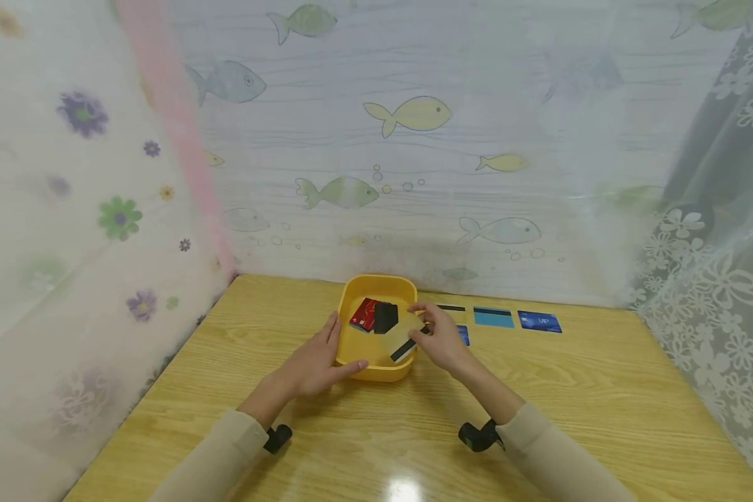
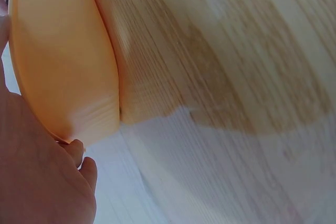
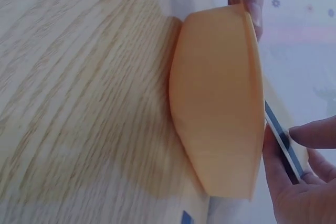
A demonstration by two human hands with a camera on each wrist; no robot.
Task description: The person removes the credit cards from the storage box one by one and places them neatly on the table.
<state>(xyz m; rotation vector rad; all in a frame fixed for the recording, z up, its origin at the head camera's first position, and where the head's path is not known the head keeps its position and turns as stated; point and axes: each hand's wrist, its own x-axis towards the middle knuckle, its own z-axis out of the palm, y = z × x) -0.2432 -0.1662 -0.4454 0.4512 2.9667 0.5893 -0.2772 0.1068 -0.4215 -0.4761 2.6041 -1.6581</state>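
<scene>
In the head view a yellow plastic bin [image 1: 378,373] stands on the table. My left hand [image 1: 314,359] holds its left front corner, thumb over the front rim and fingers along the left side. My right hand [image 1: 440,339] pinches a beige card with a black stripe [image 1: 404,348] at the bin's right rim. The right wrist view shows this striped card [image 3: 283,142] tilted between thumb and fingers, just past the rim. Inside the bin lie a red card [image 1: 362,315] and a black piece [image 1: 385,318], partly overlapping; what lies beneath them is hidden.
Right of the bin, a light blue card with a dark stripe [image 1: 493,317] and a dark blue card [image 1: 539,321] lie on the wooden table [image 1: 590,390]. Two more cards there are partly hidden by my right hand. A fish-patterned curtain [image 1: 414,209] hangs behind.
</scene>
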